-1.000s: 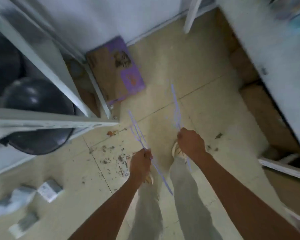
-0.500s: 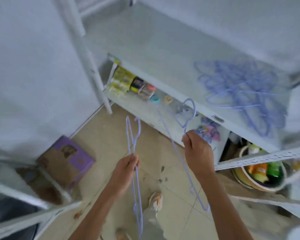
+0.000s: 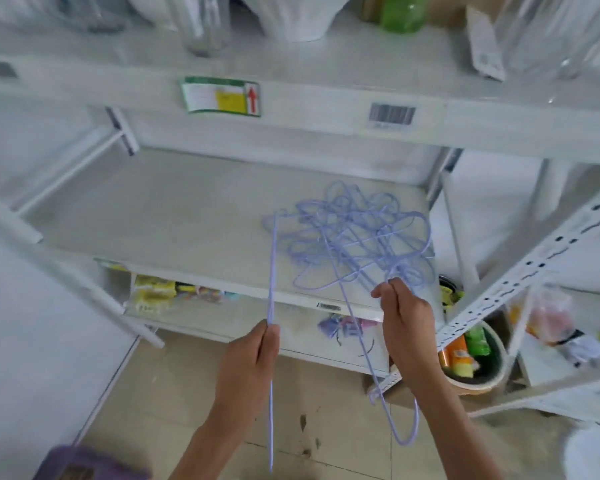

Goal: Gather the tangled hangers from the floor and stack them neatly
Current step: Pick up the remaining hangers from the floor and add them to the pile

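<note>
Each hand pinches one thin lilac wire hanger, left hand [image 3: 248,358] at six o'clock, right hand [image 3: 404,318] at four, below the tangled lilac pile [image 3: 354,233] on the white metal shelf [image 3: 174,220]; they look light, springy, snag-prone, best gripped mid-bar.

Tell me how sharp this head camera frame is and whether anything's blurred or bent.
Head view: soft overall with motion blur; the shelf label text is unreadable, and the lilac hanger pile smears into loops. Wide-angle distortion bows the shelf edge. Lighting is flat and bright, without hard shadows. Left hand and right hand are clearest.
</note>
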Tool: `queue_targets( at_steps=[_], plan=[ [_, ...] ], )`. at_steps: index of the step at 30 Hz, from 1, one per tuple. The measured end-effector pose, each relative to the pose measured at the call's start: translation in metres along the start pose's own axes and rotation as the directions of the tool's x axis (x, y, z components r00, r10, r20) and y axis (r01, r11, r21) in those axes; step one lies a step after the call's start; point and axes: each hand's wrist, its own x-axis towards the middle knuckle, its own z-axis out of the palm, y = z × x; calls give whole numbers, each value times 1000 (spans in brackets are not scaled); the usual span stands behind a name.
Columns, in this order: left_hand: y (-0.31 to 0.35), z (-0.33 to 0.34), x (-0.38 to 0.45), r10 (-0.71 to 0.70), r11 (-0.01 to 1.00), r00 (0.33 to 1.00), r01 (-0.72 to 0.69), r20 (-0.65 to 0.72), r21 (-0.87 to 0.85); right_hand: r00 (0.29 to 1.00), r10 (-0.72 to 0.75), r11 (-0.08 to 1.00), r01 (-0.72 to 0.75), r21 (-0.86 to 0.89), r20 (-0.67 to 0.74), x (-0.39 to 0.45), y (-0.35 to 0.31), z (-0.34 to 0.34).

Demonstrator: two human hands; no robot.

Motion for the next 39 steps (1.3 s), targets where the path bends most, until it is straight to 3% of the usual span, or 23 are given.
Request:
queue_targets(
  at_steps=[5,7,8,10,12,14,18,21,23,27,31,34,39],
  plan=[
    [12,7,78,228,932,973,-226,27,285,999,49,999,-49,4,8,39,16,26],
    [11,12,115,302,871,951,-301,59,388,981,193,964,-189,188,-6,55,23,40],
    [10,16,134,339,842,938,-336,70,421,952,305,895,-284,345,-5,64,26,47],
    [5,22,172,407,780,910,-393,83,487,841,539,657,-455,600,47,84,32,61],
    [-3,27,208,452,712,884,-439,121,548,729,676,466,-535,705,106,107,38,74],
    [-12,35,244,457,645,872,-459,174,611,691,714,408,-545,733,115,133,43,89],
    [-29,59,302,469,537,824,-552,318,637,690,723,549,-592,591,20,176,57,109],
    [-45,77,318,426,513,788,-616,446,598,696,712,702,-698,140,-93,182,68,111],
    [-56,86,316,358,521,781,-622,512,585,699,688,711,-703,-12,-195,176,74,108],
    [-70,101,309,272,578,808,-571,522,583,712,657,731,-682,-19,-248,170,90,106],
    [-66,106,303,289,586,839,-536,461,608,774,572,788,-611,-81,-272,164,89,115],
    [-61,110,302,266,641,869,-483,418,596,801,561,796,-591,-129,-206,163,90,122],
    [-55,115,298,263,640,899,-435,351,633,874,468,850,-486,-205,-131,165,103,124]
  ],
)
